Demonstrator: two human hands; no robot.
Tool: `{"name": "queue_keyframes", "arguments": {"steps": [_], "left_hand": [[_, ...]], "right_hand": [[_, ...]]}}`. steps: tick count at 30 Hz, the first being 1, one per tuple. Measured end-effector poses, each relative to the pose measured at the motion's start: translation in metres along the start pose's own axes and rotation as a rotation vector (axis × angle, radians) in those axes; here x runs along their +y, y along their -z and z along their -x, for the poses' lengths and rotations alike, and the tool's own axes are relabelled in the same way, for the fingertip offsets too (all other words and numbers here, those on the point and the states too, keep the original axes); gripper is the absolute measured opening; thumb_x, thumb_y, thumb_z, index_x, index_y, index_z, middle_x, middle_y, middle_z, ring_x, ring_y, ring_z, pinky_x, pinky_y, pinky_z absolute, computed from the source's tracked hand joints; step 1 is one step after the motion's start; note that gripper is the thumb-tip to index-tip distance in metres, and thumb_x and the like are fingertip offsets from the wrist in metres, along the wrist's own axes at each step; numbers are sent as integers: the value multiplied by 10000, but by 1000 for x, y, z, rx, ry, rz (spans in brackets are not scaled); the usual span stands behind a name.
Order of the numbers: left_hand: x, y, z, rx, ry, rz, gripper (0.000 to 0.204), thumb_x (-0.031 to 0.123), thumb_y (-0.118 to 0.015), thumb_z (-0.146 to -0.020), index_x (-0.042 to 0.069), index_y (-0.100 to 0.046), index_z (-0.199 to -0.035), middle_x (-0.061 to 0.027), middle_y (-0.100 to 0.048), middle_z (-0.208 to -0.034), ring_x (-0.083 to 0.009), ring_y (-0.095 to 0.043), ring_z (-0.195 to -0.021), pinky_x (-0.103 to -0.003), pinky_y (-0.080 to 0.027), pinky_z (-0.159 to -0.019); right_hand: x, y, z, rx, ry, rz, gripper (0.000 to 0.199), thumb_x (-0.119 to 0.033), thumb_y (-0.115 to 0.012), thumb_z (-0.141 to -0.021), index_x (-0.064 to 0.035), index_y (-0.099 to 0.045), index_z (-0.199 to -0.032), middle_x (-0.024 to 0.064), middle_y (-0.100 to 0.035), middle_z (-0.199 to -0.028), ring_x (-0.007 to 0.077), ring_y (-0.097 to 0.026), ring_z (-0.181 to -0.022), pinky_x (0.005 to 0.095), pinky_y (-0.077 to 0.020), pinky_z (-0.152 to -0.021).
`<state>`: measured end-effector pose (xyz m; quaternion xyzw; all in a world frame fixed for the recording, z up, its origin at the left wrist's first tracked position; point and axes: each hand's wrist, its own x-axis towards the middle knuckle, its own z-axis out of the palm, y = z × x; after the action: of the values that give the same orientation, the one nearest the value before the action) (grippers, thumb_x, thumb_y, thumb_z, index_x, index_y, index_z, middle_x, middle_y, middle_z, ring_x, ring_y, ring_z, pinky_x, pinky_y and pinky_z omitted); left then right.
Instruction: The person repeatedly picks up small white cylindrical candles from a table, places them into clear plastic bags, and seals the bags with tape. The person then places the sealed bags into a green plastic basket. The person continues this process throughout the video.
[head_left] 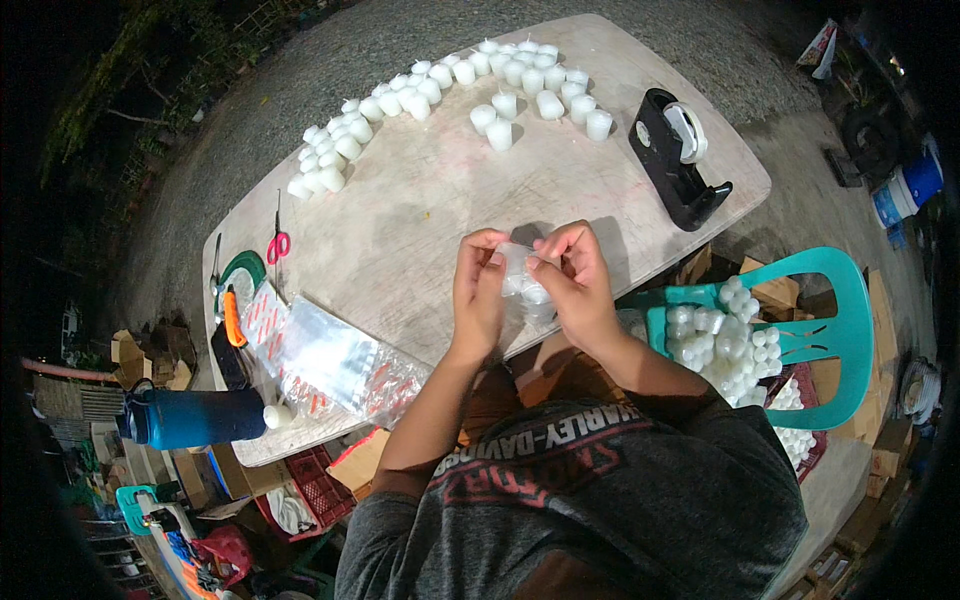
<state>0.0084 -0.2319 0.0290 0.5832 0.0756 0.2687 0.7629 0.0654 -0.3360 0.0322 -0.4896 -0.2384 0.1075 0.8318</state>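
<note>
Near the table's front edge, my left hand [482, 290] and my right hand [577, 285] pinch the upper part of a clear plastic bag [518, 258] from both sides. White candles seem to show through its lower part; how many, I cannot tell. Short white votive candles [415, 103] stand in a curved band along the table's far side. A few more candles [499, 134] are set apart from the band, and one [549, 105] is tilted. A black tape dispenser [672, 160] with a roll of clear tape stands at the right of the table.
On the left lie pink-handled scissors [279, 245], an orange cutter [234, 318], flat clear plastic bags [325, 350] and a blue bottle [200, 417] on its side. A teal chair [838, 340] at my right carries many bagged white candles [710, 345]. Cardboard boxes and crates surround the table.
</note>
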Motion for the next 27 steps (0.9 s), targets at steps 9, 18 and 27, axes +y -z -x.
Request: {"name": "queue_keyframes", "arguments": {"steps": [9, 18, 27], "left_hand": [[-2, -3, -8, -93, 197, 47, 161, 99, -452, -838, 27, -539, -953, -36, -559, -896, -109, -491, -824, -249, -391, -765], [2, -43, -36, -168, 4, -129, 106, 67, -448, -853, 32, -529, -912, -17, -540, -862, -85, -469, -795, -227, -383, -729], [2, -66, -42, -248, -30, -243, 73, 81, -462, -886, 33, -517, -880, 13, -497, -776, -69, -438, -736, -214, -361, -676]], "right_hand": [[-13, 16, -6, -82, -241, -121, 248, 52, -601, -790, -85, -446, -927, 1, -462, -907, 96, -462, -898, 234, -378, -807], [-84, 181, -85, 680, 214, 1004, 443, -295, -641, -854, -3, -479, -1146, 106, -641, -856, 174, -578, -785, 296, -427, -798], [-123, 182, -81, 310, -19, 516, 502, -183, -636, -861, 21, -398, -1253, 34, -617, -704, 113, -561, -725, 258, -398, -793]]}}
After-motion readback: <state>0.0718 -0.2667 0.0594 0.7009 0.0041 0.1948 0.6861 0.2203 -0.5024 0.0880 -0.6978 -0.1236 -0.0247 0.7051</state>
